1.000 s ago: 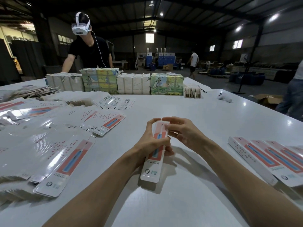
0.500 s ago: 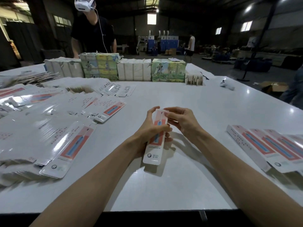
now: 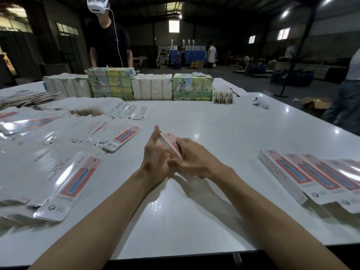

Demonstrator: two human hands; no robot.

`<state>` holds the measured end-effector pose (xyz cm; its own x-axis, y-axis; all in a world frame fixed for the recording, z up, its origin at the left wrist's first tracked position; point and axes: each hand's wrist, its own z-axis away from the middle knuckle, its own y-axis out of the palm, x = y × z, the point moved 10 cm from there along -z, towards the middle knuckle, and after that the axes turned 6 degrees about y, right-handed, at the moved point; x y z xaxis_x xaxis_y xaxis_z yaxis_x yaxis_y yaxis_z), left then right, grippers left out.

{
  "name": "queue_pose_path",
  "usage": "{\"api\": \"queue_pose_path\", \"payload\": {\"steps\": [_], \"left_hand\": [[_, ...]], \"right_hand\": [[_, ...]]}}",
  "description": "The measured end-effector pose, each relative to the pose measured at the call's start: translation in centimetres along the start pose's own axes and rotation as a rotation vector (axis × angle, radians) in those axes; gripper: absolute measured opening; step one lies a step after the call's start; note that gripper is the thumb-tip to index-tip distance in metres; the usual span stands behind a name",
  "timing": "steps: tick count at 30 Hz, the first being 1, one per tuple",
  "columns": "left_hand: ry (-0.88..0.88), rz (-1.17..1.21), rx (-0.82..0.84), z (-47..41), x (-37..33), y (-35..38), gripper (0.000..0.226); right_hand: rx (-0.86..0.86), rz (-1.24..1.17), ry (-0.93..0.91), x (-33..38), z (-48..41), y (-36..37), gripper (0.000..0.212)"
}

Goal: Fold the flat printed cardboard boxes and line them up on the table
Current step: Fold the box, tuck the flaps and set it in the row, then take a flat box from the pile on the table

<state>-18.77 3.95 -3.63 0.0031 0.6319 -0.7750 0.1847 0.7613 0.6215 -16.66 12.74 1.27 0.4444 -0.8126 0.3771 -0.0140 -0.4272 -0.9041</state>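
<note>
A person [image 3: 109, 41] in a white headset [image 3: 96, 6] stands behind wrapped bundles [image 3: 152, 86], and a white controller [image 3: 260, 102] lies nearby.

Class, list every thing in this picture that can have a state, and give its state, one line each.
cardboard box: partly folded, held tilted between both hands
left hand: fingers straight, pressing the box's side
right hand: fingers curled, gripping the box
flat boxes: unfolded, overlapping in a pile
finished boxes: folded, lined up side by side
wrapped bundles: wrapped, standing in a row
carton on the floor: flaps open
</note>
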Motion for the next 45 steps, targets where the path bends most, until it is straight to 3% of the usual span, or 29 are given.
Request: {"api": "queue_pose_path", "payload": {"steps": [3,7,12,16,19,21,25,28,32,36,42,45], "left_hand": [[-0.018,0.045,0.027,-0.1,0.2,0.4,0.059],[-0.073,-0.007,0.02,-0.5,1.2,0.6,0.074],[-0.043,-0.157,-0.008,-0.1,1.0,0.0,0.065],[-0.018,-0.259,0.037,0.5,0.5,0.4,0.052],[-0.007,-0.294,0.033,0.6,0.4,0.6,0.047],[-0.005,-0.325,0.039,0.7,0.4,0.5,0.046],[-0.01,-0.363,0.079,0.6,0.6,0.6,0.046],[0.0,-0.436,0.111,0.4,0.9,0.7,0.03],[0.045,-0.567,0.089,0.7,0.9,0.8,0.026],[0.043,-0.747,0.045,0.6,-0.6,0.6,0.028],[-0.014,-1.516,-0.152,0.7,-10.7,-3.5,0.015],[-0.249,-1.991,-0.267,3.5,-15.4,-6.9,0.039]], "right_hand": [[-0.049,0.027,-0.01,0.0,0.5,-1.2,0.038],[-0.081,0.164,0.045,-1.6,2.5,-2.3,0.044],[-0.115,0.2,0.364,-8.9,6.9,-4.7,0.046],[-0.076,0.422,0.61,-14.8,11.2,-5.2,0.061],[-0.051,0.546,0.657,-17.2,13.4,-5.7,0.048],[-0.101,0.476,0.694,-18.1,14.6,-6.8,0.041],[-0.134,0.578,0.763,-19.8,15.9,-8.3,0.062],[-0.208,0.506,0.693,-18.1,14.2,-9.4,0.07],[-0.318,0.381,0.464,-11.9,7.6,-9.2,0.037],[-0.379,0.353,0.242,-5.2,1.5,-6.5,0.026],[-0.321,0.179,0.133,-3.7,-0.7,-1.0,0.037],[-0.315,0.064,0.11,-4.7,-0.7,-0.8,0.036]]}}
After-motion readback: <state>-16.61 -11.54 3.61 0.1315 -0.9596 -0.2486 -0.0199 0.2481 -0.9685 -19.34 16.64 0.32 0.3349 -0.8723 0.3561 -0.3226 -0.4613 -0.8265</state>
